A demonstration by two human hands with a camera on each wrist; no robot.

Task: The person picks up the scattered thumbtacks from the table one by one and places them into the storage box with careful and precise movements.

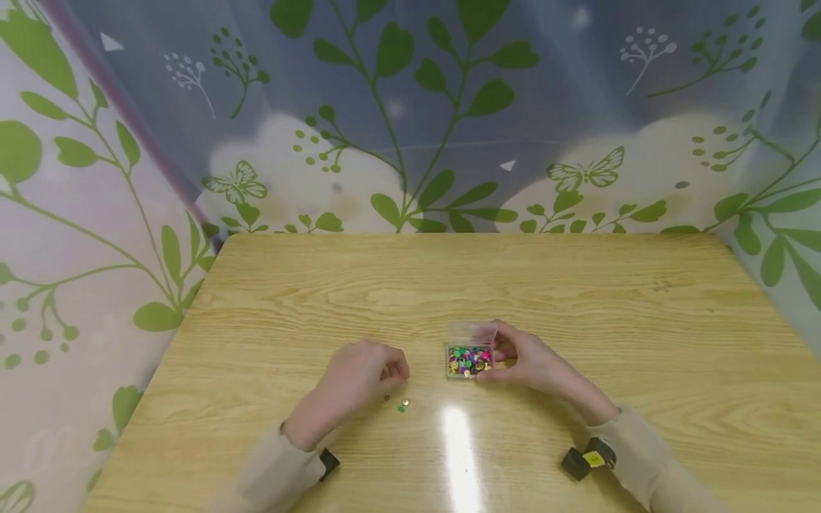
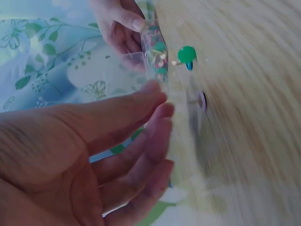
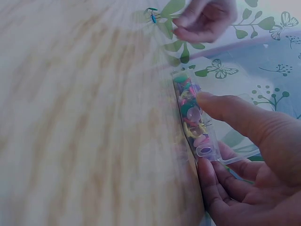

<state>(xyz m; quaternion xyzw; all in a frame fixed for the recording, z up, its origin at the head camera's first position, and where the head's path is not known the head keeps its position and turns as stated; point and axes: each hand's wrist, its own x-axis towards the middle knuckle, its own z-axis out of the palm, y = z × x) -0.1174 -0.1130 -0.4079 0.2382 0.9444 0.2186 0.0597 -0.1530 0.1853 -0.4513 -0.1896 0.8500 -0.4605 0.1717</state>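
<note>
A small clear plastic box of thumbtacks stands on the table with its hinged lid raised. My right hand grips its right side, thumb at the front and fingers behind. Thumbtacks in several colours, pink, green, yellow and purple among them, fill the box. Left of it, my left hand hovers low over the table. Its fingers are loosely bent, thumb near the index fingertip, and nothing shows between them. Close by lie a few loose thumbtacks, including a green one and a gold-coloured one.
The wood-grain table runs back to a leaf-patterned curtain, with more patterned cloth along the left side. A bright light reflection lies on the tabletop in front of the box. Black devices are strapped at both wrists.
</note>
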